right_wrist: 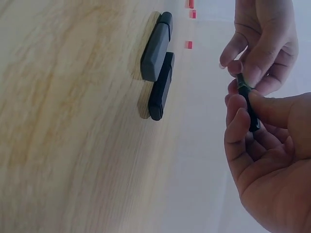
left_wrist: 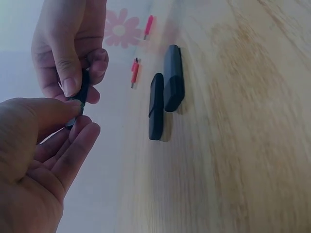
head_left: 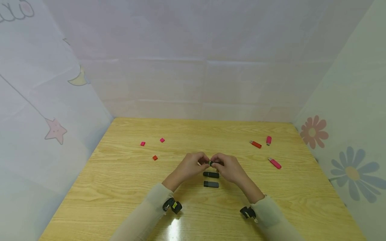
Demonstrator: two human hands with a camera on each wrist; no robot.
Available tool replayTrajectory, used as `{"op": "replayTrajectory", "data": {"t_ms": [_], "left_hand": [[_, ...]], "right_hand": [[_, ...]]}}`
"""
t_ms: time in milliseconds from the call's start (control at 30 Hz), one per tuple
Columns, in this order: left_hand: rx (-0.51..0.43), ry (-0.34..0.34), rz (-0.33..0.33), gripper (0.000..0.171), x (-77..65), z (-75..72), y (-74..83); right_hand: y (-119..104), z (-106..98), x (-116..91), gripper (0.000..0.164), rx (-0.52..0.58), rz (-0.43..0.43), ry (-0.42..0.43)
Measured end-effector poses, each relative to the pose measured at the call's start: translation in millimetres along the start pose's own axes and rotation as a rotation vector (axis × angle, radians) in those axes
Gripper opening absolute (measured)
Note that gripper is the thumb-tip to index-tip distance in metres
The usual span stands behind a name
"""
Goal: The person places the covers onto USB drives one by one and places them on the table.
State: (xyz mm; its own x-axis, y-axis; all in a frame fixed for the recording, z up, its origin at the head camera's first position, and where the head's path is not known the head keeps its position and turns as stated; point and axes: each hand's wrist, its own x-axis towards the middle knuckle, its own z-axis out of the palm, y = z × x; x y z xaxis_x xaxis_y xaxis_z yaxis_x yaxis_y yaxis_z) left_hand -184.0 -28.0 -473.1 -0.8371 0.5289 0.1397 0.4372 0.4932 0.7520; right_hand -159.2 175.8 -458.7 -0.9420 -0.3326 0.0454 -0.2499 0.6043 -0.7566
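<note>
Both hands meet above the table over a small black USB stick (right_wrist: 252, 115) with a green band near one end. My right hand (head_left: 230, 169) pinches its black body between thumb and fingers. At the banded end, the thumb and fingertips of my left hand (head_left: 190, 166) grip it; they cover most of that end, so whether a cap sits there cannot be told. Just nearer to me, a black USB stick (head_left: 211, 174) and a grey USB stick (head_left: 211, 184) with a black end piece lie side by side on the tabletop.
Toward the left lie two pink caps (head_left: 143, 143) and a red cap (head_left: 155, 157). On the right are a red USB stick (head_left: 256, 144) and two pink USB sticks (head_left: 275, 163), their metal plugs bare. Patterned cloth walls (head_left: 193, 87) enclose the wooden table (head_left: 120, 201).
</note>
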Motion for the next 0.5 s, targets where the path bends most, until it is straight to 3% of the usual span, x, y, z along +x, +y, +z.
{"op": "replayTrajectory", "data": {"t_ms": [233, 500], "left_hand": [[0.125, -0.047, 0.008, 0.018, 2.7, 3.4, 0.0], [0.16, -0.041, 0.014, 0.018, 6.3, 4.9, -4.4]], "right_hand": [[4.9, 0.2, 1.0, 0.014, 0.016, 0.02, -0.01], [5.5, -1.9, 2.1, 0.014, -0.066, 0.043, 0.029]]}}
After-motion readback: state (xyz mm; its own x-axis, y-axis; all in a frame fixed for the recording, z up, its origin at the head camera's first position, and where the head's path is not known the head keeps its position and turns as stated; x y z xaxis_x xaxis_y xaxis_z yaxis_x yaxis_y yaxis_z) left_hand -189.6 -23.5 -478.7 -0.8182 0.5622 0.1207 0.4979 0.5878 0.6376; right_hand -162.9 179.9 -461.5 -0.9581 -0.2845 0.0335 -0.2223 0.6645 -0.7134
